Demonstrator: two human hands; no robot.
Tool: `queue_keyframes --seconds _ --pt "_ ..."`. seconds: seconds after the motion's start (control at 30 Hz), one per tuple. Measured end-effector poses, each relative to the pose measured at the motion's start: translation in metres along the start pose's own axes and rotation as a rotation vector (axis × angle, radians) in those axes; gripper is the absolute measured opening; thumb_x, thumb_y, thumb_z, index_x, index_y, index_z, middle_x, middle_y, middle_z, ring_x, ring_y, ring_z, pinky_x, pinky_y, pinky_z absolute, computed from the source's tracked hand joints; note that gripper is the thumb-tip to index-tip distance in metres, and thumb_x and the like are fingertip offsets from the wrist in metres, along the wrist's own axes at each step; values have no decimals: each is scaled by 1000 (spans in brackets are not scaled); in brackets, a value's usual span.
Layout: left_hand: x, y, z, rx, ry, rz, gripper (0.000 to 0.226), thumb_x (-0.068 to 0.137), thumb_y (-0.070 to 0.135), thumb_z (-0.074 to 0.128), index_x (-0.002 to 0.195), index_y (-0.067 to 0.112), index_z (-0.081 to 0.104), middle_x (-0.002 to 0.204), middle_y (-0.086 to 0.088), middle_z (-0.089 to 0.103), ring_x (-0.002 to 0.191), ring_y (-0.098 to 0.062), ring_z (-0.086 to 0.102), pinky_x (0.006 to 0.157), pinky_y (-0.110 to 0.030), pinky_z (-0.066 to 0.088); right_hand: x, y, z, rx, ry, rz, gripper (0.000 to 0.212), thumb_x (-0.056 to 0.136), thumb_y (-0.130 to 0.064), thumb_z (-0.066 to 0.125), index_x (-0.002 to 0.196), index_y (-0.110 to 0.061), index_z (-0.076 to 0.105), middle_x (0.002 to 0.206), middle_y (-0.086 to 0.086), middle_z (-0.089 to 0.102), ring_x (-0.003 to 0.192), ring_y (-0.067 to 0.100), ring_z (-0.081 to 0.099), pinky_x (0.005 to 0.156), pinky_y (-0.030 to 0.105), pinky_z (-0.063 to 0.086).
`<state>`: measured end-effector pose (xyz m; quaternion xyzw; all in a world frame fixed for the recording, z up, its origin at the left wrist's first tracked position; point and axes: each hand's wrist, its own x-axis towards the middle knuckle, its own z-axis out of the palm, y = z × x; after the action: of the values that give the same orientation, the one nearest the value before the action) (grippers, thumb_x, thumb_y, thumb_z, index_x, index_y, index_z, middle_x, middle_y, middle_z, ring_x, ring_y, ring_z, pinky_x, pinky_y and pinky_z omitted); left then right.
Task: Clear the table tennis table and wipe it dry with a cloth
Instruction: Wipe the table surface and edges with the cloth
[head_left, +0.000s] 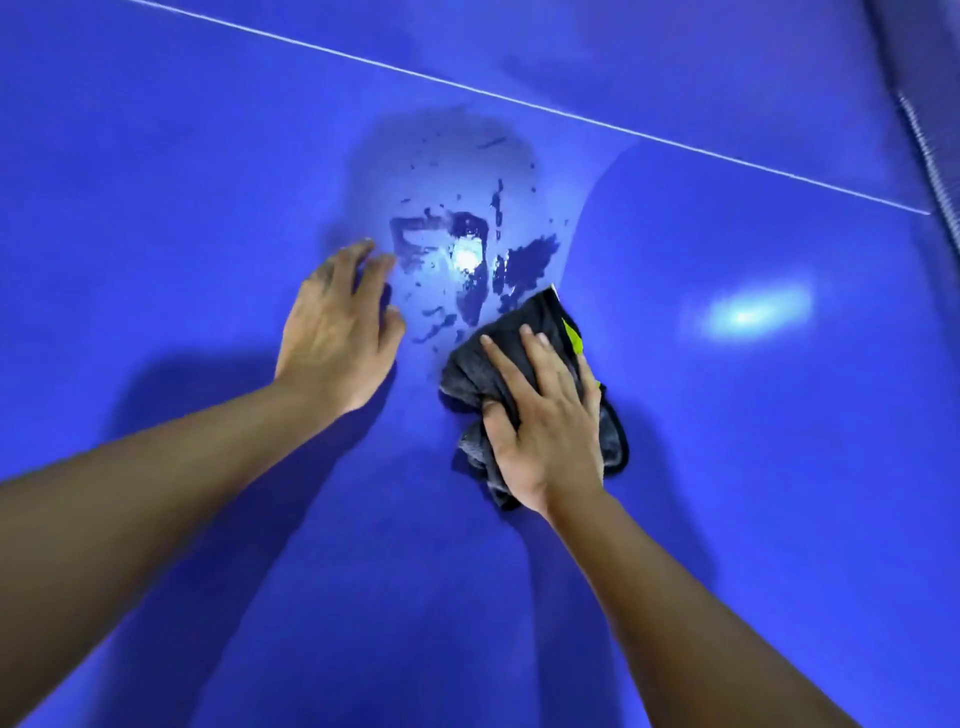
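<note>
The blue table tennis table fills the view. A patch of water streaks and drops glints in the middle of it. My right hand presses a crumpled dark grey cloth with a yellow-green tag flat onto the table, just below and to the right of the wet patch; the fingers lie straight on the cloth and the thumb curls at its edge. My left hand lies on or just over the table with spread fingers at the left edge of the wet patch and holds nothing.
A thin white line crosses the table from upper left to right. At the right edge the net shows as a dark band with a pale braided strip. A lamp reflection shines on the right.
</note>
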<state>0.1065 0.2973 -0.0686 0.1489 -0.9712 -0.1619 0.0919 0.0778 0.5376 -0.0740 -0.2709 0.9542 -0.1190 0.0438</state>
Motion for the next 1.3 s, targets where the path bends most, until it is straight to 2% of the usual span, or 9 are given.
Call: queue_keyframes --seconds 0.1,0.23,0.33,0.47,0.67,0.83,1.03,1.2,1.3 --pt "56 -25 1 69 -52 -55 59 98 33 31 147 4 43 156 -23 37 140 -45 38 116 -55 32 57 11 -5 -5 -8 8 61 96 -49 28 157 -48 26 169 -6 18 156 6 10 126 47 2" --pt "69 -37 11 74 -65 -82 52 104 25 38 154 10 36 163 -16 29 151 -37 23 124 -51 21 134 23 -8 -23 21 149 60 97 -50 26 157 -49 22 170 -6 15 155 7 9 126 45 -3" --pt "68 -37 11 66 -79 -122 54 103 24 40 155 12 35 164 -13 26 153 -34 20 124 -51 21 195 33 -11 -44 14 191 57 101 -47 33 158 -48 22 170 -6 13 155 10 11 126 44 -4" --pt "73 -39 10 79 -113 -144 57 102 32 27 157 16 31 165 -10 24 154 -31 18 125 -49 20 285 49 -17 -9 46 250 56 101 -45 36 157 -47 27 169 -2 18 154 15 17 126 47 1" --pt "72 -39 11 81 -103 -125 58 102 32 23 157 17 30 167 -9 22 155 -29 16 126 -45 18 369 52 -24 16 80 347 58 98 -45 33 156 -46 30 169 0 20 155 15 15 125 49 3" --pt "71 -40 10 69 -103 -129 54 104 25 28 157 17 31 167 -9 21 156 -28 15 127 -44 15 362 35 -21 21 74 408 57 100 -44 31 157 -45 28 170 0 16 156 12 10 125 49 -3" --pt "70 -40 12 53 -82 -96 53 104 24 32 156 16 31 167 -9 21 155 -29 14 127 -44 12 293 -27 4 3 80 232 58 99 -46 31 157 -42 30 169 3 19 155 15 14 125 51 -4" --pt "69 -43 16 -3 -22 -70 49 104 17 39 153 11 38 162 -14 30 151 -34 23 125 -45 17 234 -68 21 38 67 210 59 101 -47 28 159 -40 25 170 3 14 157 17 8 125 52 -7" --pt "67 -48 11 -177 20 -65 50 101 12 40 150 8 41 159 -14 33 146 -30 32 121 -34 24 188 -88 27 38 73 155 59 100 -46 26 159 -39 25 170 3 15 157 16 9 125 51 -6"
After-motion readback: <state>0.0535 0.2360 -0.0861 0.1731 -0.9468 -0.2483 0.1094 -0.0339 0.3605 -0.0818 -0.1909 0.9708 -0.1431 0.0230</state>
